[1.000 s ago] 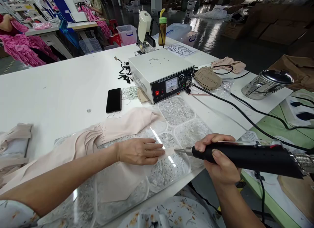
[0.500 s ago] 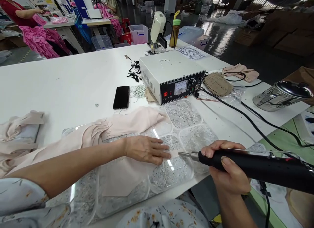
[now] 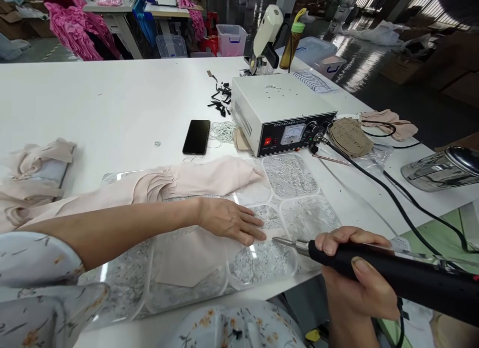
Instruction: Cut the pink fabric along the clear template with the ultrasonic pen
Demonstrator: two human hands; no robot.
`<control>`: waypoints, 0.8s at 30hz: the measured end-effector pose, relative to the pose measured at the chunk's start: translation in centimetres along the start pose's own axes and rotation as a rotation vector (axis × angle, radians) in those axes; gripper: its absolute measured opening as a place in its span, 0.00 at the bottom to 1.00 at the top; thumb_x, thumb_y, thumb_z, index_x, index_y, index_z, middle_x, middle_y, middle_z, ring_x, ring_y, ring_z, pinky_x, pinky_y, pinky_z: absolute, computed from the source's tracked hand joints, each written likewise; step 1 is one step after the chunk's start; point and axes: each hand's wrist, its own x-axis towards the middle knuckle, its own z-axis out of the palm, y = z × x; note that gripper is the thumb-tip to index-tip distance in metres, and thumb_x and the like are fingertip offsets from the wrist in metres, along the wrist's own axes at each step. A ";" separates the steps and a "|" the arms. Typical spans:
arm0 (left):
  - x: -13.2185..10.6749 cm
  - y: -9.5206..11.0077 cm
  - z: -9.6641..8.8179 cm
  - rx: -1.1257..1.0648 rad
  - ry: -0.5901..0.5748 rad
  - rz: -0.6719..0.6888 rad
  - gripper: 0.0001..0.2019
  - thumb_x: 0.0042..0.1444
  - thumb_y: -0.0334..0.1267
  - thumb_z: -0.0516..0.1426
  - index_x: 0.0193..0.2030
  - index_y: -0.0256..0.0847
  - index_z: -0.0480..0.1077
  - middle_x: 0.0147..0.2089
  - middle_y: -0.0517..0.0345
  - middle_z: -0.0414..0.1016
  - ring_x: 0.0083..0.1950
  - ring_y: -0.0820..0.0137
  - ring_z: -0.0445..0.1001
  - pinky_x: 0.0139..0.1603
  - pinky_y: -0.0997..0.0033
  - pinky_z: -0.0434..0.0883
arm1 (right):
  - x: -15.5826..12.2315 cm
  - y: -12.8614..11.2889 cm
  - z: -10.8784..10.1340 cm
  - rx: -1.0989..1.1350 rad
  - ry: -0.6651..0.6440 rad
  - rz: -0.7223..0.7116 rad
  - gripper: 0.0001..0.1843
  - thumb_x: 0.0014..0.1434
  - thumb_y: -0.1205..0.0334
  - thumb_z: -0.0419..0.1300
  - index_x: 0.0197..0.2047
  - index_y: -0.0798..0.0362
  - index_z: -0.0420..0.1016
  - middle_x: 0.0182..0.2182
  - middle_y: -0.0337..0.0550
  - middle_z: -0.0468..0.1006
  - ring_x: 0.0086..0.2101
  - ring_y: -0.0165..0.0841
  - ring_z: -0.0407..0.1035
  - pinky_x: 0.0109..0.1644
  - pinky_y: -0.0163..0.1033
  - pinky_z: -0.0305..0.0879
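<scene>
My left hand lies flat, fingers stretched out, on a pale pink fabric piece spread over a clear patterned mat. My right hand is wrapped round a black handheld ultrasonic cutter with a slim metal tip. That tip points left, close to my left fingertips, near the narrow end of the fabric; whether it touches cannot be made out. Behind my left forearm rests a layered stack of the same pink fabric.
A white control box with a meter stands behind the mat, its black cable running right. A phone, elastic cord coil, brown card patterns, steel canister and green-lidded bottle are around it.
My view has tilted down and turned slightly left, so everything sits shifted in the picture. My left hand still presses on the fabric, and the cutter's tip remains close to its fingers.
</scene>
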 end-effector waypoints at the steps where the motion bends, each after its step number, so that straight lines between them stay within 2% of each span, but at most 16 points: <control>1: 0.0 0.0 0.0 -0.007 -0.002 -0.003 0.15 0.63 0.23 0.51 0.39 0.49 0.73 0.65 0.70 0.65 0.69 0.71 0.59 0.72 0.69 0.57 | -0.2 -0.1 0.2 0.006 -0.011 0.005 0.09 0.46 0.64 0.60 0.34 0.53 0.70 0.28 0.37 0.68 0.22 0.27 0.65 0.27 0.41 0.68; 7: 0.0 -0.1 0.3 -0.068 0.127 0.019 0.16 0.62 0.22 0.52 0.37 0.49 0.73 0.63 0.70 0.68 0.67 0.72 0.62 0.71 0.71 0.59 | -0.8 -0.3 1.0 -0.007 -0.069 0.029 0.08 0.49 0.61 0.61 0.35 0.51 0.69 0.29 0.37 0.66 0.22 0.27 0.65 0.28 0.42 0.68; 13: 0.1 -0.1 0.1 -0.243 0.089 -0.051 0.17 0.62 0.22 0.51 0.37 0.49 0.74 0.62 0.70 0.69 0.68 0.72 0.61 0.71 0.69 0.58 | -1.0 -0.1 1.0 -0.009 -0.080 0.038 0.09 0.49 0.60 0.62 0.35 0.51 0.69 0.29 0.36 0.66 0.22 0.27 0.64 0.28 0.42 0.68; 17: 0.1 -0.1 0.2 -0.193 0.097 -0.010 0.17 0.63 0.21 0.48 0.37 0.47 0.73 0.63 0.67 0.69 0.68 0.71 0.60 0.71 0.67 0.58 | -1.0 0.0 1.0 -0.009 -0.076 0.032 0.08 0.49 0.62 0.61 0.34 0.52 0.69 0.29 0.37 0.67 0.22 0.27 0.65 0.28 0.42 0.68; 21: 0.0 -0.1 0.5 -0.211 0.166 -0.013 0.17 0.64 0.23 0.49 0.37 0.49 0.73 0.62 0.71 0.69 0.67 0.74 0.63 0.70 0.71 0.59 | -0.9 0.1 1.1 -0.019 -0.077 0.025 0.08 0.49 0.62 0.61 0.35 0.52 0.70 0.29 0.37 0.68 0.22 0.27 0.66 0.29 0.42 0.68; 24: 0.0 -0.1 0.5 -0.209 0.165 -0.019 0.16 0.64 0.24 0.50 0.37 0.50 0.73 0.62 0.71 0.69 0.67 0.75 0.63 0.69 0.73 0.60 | -1.0 0.1 1.1 -0.027 -0.087 0.023 0.08 0.50 0.61 0.62 0.34 0.51 0.69 0.29 0.37 0.67 0.22 0.27 0.65 0.28 0.42 0.69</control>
